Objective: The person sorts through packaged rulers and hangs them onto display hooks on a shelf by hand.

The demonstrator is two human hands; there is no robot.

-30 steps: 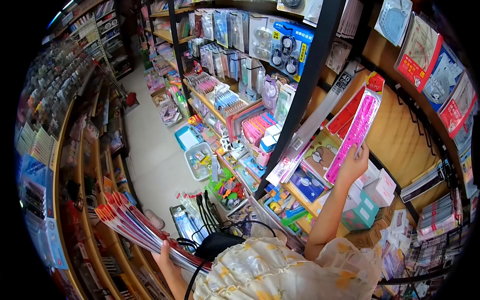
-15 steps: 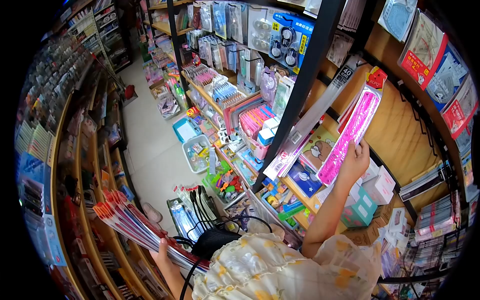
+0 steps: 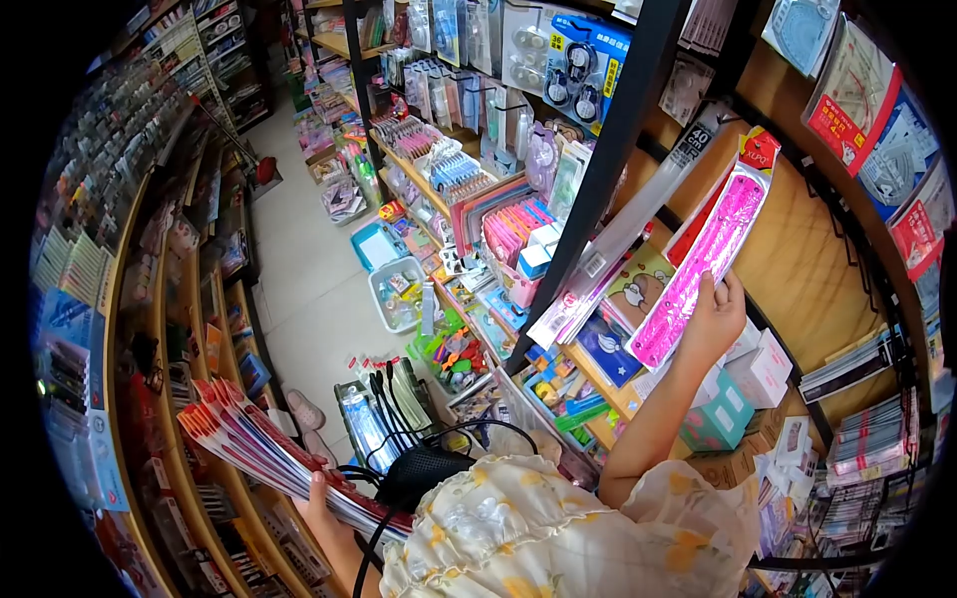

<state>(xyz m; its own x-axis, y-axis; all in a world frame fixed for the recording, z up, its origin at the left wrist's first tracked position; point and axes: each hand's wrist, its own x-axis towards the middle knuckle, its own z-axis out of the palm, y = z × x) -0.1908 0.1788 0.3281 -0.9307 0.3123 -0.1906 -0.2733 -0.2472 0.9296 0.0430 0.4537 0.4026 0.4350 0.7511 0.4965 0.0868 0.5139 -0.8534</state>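
- Right hand (image 3: pixel 716 321): fingers closed on a pink ruler pack (image 3: pixel 703 269), thumb on its front face, lower half, near the right edge.
- Pink ruler pack: clear sleeve, red header card at top; tilted, top end leaning right, in front of the wooden back panel (image 3: pixel 812 259). Can't tell if its top is on a hook.
- Left hand (image 3: pixel 321 513): holding a bundle of long flat packs (image 3: pixel 279 453), thumb on top; other fingers mostly hidden. Bundle fanned at the far end, orange-red tips pointing left.
- Red pack (image 3: pixel 696 227): behind the pink one, partly covered.
- Clear ruler packs (image 3: pixel 638 224): left of the pink one, slanted, "40 cm" label at top.
- Bear-print notebook (image 3: pixel 638 289) and dark blue booklet (image 3: pixel 606 349): left of the pink pack's lower end.
- Teal box (image 3: pixel 718 414): below right hand, beside a pale pink box (image 3: pixel 763 371).
- Black post (image 3: pixel 610 164): left of the clear ruler packs; blue tape card (image 3: pixel 586 75) beyond it.
- White basket (image 3: pixel 399 296): on the floor, small packs inside.
- Black mesh bag (image 3: pixel 424 476): against the person's floral top (image 3: pixel 498 528), right of left hand.
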